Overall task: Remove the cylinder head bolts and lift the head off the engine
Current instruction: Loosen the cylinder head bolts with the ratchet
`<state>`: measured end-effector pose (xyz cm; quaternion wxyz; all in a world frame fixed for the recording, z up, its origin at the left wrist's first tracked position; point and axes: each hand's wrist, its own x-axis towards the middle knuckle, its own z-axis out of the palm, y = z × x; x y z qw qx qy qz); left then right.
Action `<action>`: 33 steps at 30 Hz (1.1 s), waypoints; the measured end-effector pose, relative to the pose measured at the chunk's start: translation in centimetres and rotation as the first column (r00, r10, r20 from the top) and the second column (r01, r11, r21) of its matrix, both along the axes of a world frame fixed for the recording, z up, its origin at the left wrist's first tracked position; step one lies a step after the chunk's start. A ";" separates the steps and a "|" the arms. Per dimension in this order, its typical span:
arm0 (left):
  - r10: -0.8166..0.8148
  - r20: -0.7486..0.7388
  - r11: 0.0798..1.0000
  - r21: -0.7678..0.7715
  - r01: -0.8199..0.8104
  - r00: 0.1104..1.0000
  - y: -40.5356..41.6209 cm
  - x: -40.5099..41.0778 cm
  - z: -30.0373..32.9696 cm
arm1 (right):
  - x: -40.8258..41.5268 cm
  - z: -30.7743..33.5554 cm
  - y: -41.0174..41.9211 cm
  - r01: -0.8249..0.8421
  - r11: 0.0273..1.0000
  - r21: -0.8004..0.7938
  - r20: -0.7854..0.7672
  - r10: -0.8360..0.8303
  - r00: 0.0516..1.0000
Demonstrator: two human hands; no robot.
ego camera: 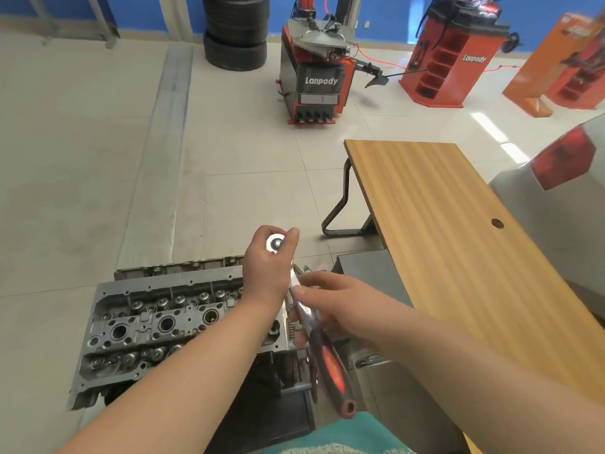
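The grey cylinder head (157, 326) sits on the engine on a dark stand at lower left, valve springs and plug wells showing. My left hand (266, 270) is raised above its right end and grips the round chrome head of a ratchet wrench (314, 319). The wrench's shaft runs down to a red and black handle near my lap. My right hand (330, 303) holds the chrome shaft just below the left hand, fingers curled around it. Any socket or bolt under the ratchet head is hidden by my left hand.
A wooden table (442, 244) stands close on the right, with a grey metal box (366, 270) beside its near leg. Across the tiled floor are a tyre changer (316, 77), stacked tyres (235, 31) and a red wheel balancer (448, 60). A car's rear corner (556, 172) is at far right.
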<state>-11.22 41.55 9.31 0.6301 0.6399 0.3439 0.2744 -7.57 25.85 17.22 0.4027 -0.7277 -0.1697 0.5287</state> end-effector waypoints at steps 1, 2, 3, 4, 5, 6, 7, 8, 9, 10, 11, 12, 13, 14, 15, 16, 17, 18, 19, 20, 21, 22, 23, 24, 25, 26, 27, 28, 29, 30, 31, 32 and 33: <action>0.000 -0.010 1.000 -0.007 0.000 1.000 0.0 0.0 0.1 | -0.6 0.8 1.0 -0.027 0.999 -0.024 0.030 0.028 0.999; -0.021 -0.017 0.999 -0.033 0.020 1.000 0.1 -0.2 0.2 | -1.0 1.3 1.7 -0.042 0.996 -0.073 0.096 0.049 0.994; -0.063 -0.001 0.994 -0.085 0.063 0.998 0.4 -0.4 0.2 | -1.1 1.5 2.5 -0.039 0.993 -0.114 0.163 0.057 0.985; -0.124 0.032 0.979 -0.157 0.128 0.992 1.1 -0.6 0.2 | -1.2 1.6 3.2 -0.033 0.989 -0.145 0.228 0.066 0.971; -0.197 0.078 0.949 -0.234 0.210 0.977 2.0 -0.7 0.3 | -1.1 1.6 3.9 -0.048 0.982 -0.183 0.327 0.107 0.939; -0.267 0.121 0.911 -0.292 0.292 0.956 3.1 -0.6 0.4 | -0.9 1.6 4.6 -0.081 0.970 -0.230 0.433 0.176 0.884; -0.328 0.150 0.876 -0.322 0.360 0.933 4.1 -0.5 0.7 | -0.8 1.6 5.4 -0.109 0.955 -0.276 0.505 0.240 0.829; -0.377 0.162 0.851 -0.329 0.410 0.912 5.0 -0.3 0.9 | -0.8 1.6 6.0 -0.124 0.942 -0.312 0.542 0.284 0.791; -0.414 0.170 0.832 -0.328 0.447 0.894 5.7 0.1 1.0 | -0.7 1.6 6.4 -0.134 0.931 -0.338 0.553 0.312 0.773; -0.445 0.175 0.816 -0.326 0.478 0.878 6.1 0.3 1.1 | -0.6 1.4 6.6 -0.142 0.921 -0.364 0.557 0.337 0.759; -0.474 0.177 0.799 -0.325 0.506 0.863 6.3 0.5 1.0 | -0.6 1.3 6.6 -0.146 0.911 -0.386 0.565 0.358 0.743; -0.498 0.172 0.786 -0.324 0.526 0.850 6.3 0.6 0.9 | -0.6 1.2 6.5 -0.151 0.901 -0.408 0.573 0.381 0.725; -0.518 0.160 0.778 -0.321 0.540 0.841 6.3 0.6 0.9 | -0.6 1.0 6.3 -0.155 0.895 -0.419 0.578 0.395 0.714; -0.534 0.143 0.773 -0.316 0.550 0.833 6.2 0.6 0.9 | -0.7 0.9 6.1 -0.156 0.894 -0.420 0.580 0.397 0.711; -0.546 0.130 0.771 -0.310 0.557 0.828 6.1 0.6 0.9 | -0.8 0.8 5.9 -0.154 0.895 -0.418 0.583 0.395 0.710; -0.552 0.125 0.769 -0.305 0.561 0.824 6.0 0.6 0.9 | -0.9 0.8 5.9 -0.153 0.897 -0.416 0.590 0.394 0.705; -0.553 0.131 0.769 -0.301 0.564 0.823 6.0 0.5 0.9 | -1.0 0.6 5.8 -0.151 0.898 -0.414 0.600 0.393 0.697; -0.550 0.143 0.769 -0.297 0.566 0.823 6.0 0.5 0.9 | -1.1 0.5 5.8 -0.146 0.900 -0.412 0.608 0.390 0.692; -0.545 0.155 0.771 -0.295 0.565 0.824 5.9 0.5 1.0 | -1.3 0.5 5.7 -0.139 0.902 -0.408 0.615 0.384 0.689; -0.542 0.162 0.771 -0.296 0.564 0.825 5.9 0.4 1.0 | -1.4 0.4 5.7 -0.130 0.905 -0.406 0.620 0.377 0.688; -0.536 0.167 0.771 -0.304 0.560 0.828 5.8 0.4 1.1 | -1.4 0.3 5.6 -0.127 0.904 -0.408 0.625 0.378 0.683; -0.525 0.170 0.772 -0.317 0.551 0.834 5.6 0.2 1.1 | -1.5 0.3 5.6 -0.128 0.902 -0.412 0.630 0.384 0.676; -0.508 0.169 0.782 -0.320 0.535 0.845 5.4 0.1 1.1 | -1.6 0.3 5.6 -0.128 0.900 -0.416 0.633 0.388 0.670; -0.480 0.160 0.806 -0.308 0.506 0.862 5.2 0.0 1.0 | -1.7 0.3 5.5 -0.129 0.900 -0.417 0.636 0.391 0.666; -0.440 0.150 0.838 -0.284 0.465 0.885 4.8 -0.1 0.8 | -1.8 0.2 5.5 -0.133 0.897 -0.421 0.637 0.397 0.660; -0.395 0.148 0.869 -0.260 0.421 0.907 4.4 -0.2 0.7 | -2.0 0.2 5.5 -0.138 0.893 -0.429 0.638 0.407 0.653; -0.347 0.155 0.892 -0.250 0.377 0.925 3.9 -0.2 0.5 | -2.1 0.2 5.5 -0.140 0.889 -0.436 0.638 0.415 0.649; -0.301 0.169 0.905 -0.258 0.337 0.938 3.5 -0.1 0.4 | -2.2 0.1 5.4 -0.136 0.889 -0.438 0.640 0.415 0.647; -0.257 0.184 0.915 -0.268 0.300 0.949 3.1 0.0 0.3 | -2.2 0.1 5.3 -0.131 0.890 -0.437 0.645 0.411 0.644; -0.217 0.199 0.924 -0.274 0.266 0.956 2.8 0.1 0.2 | -2.1 0.2 5.3 -0.129 0.892 -0.433 0.651 0.408 0.640; -0.185 0.208 0.930 -0.278 0.239 0.960 2.6 0.2 0.2 | -2.1 0.2 5.2 -0.130 0.894 -0.429 0.653 0.407 0.639; -0.159 0.216 0.934 -0.284 0.218 0.963 2.4 0.3 0.1 | -2.0 0.3 5.2 -0.134 0.895 -0.425 0.650 0.405 0.643; -0.136 0.221 0.935 -0.294 0.199 0.966 2.3 0.4 0.1 | -1.9 0.3 5.2 -0.138 0.897 -0.421 0.647 0.403 0.647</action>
